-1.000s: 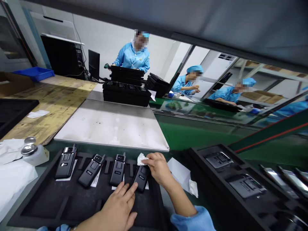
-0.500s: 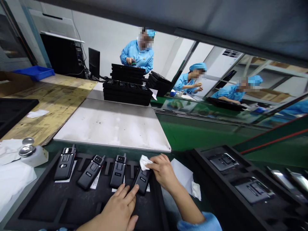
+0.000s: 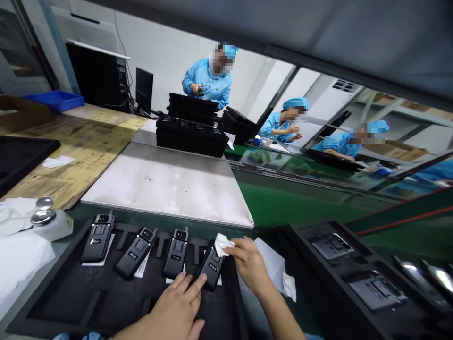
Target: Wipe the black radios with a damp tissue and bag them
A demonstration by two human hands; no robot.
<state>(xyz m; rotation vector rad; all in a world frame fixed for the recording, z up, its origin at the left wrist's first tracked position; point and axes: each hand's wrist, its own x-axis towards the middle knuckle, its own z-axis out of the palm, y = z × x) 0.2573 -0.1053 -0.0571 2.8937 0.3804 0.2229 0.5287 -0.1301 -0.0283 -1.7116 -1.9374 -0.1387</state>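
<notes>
In the black foam tray (image 3: pixel 65 295), several black walkie-talkies lie back side up, with white paper slips showing beneath their edges. My right hand (image 3: pixel 250 263) pinches a crumpled white tissue (image 3: pixel 222 244) against the top end of the rightmost walkie-talkie (image 3: pixel 212 271), hiding that end. My left hand (image 3: pixel 179 304) lies with fingers stretched out, its index fingertip at the bottom edge of the same walkie-talkie. Just beyond the left hand's other fingertips is another walkie-talkie (image 3: pixel 176 252).
A white dispenser bottle (image 3: pixel 58 225) stands at left beside white tissues (image 3: pixel 24 264). To the right, another foam tray (image 3: pixel 307 264) carries more devices; a crumpled tissue (image 3: pixel 289 286) lies before it. Beyond the white board (image 3: pixel 170 184) are stacked black trays (image 3: pixel 191 138) and several co-workers.
The tissue in my right hand has shifted slightly right, and the top of the rightmost walkie-talkie leans a little further right. My left hand stays nearly in place. The view has tilted slightly.
</notes>
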